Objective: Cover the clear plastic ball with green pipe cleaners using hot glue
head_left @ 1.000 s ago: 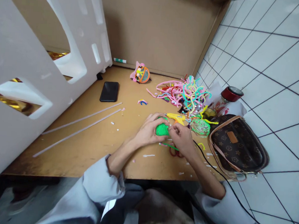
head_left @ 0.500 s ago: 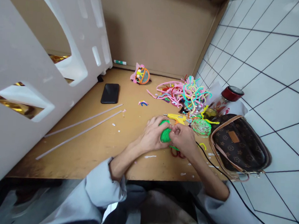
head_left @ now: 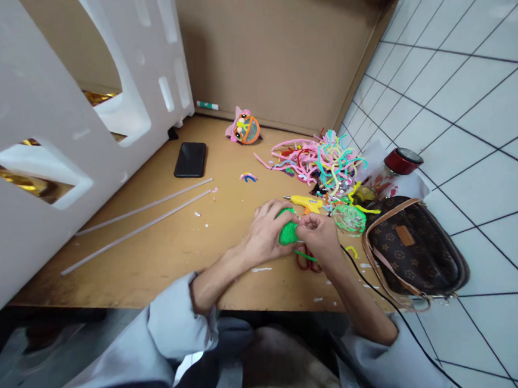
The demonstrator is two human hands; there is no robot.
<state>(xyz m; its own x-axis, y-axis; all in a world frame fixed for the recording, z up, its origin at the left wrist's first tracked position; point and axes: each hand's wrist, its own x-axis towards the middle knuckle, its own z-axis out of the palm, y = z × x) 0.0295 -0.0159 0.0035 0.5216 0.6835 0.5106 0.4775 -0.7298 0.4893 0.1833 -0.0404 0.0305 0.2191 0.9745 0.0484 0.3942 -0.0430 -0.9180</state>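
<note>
My left hand (head_left: 265, 230) is wrapped round a bright green rounded piece (head_left: 288, 231), which looks fuzzy, like coiled pipe cleaner. At the right edge of that piece, the fingers of my right hand (head_left: 319, 233) are pinched together; what lies between them is too small to make out. Red-handled scissors (head_left: 314, 264) lie partly hidden under my right hand, with a green strand (head_left: 304, 255) beside them. Just beyond my hands rests a yellow glue gun (head_left: 307, 202). A clear round piece with green on it (head_left: 349, 219) lies to its right.
Tangled colourful pipe cleaners (head_left: 328, 160) are heaped behind. A brown handbag (head_left: 420, 248) and a red-lidded jar (head_left: 398, 166) stand at right; a black cable (head_left: 368, 283) crosses there. Leftward lie two white sticks (head_left: 150, 209), a black phone (head_left: 190, 160) and an orange-pink craft figure (head_left: 245, 128).
My right fingers have shifted slightly at the edge of the green piece. My left hand keeps its hold, and the things on the table stay in place.
</note>
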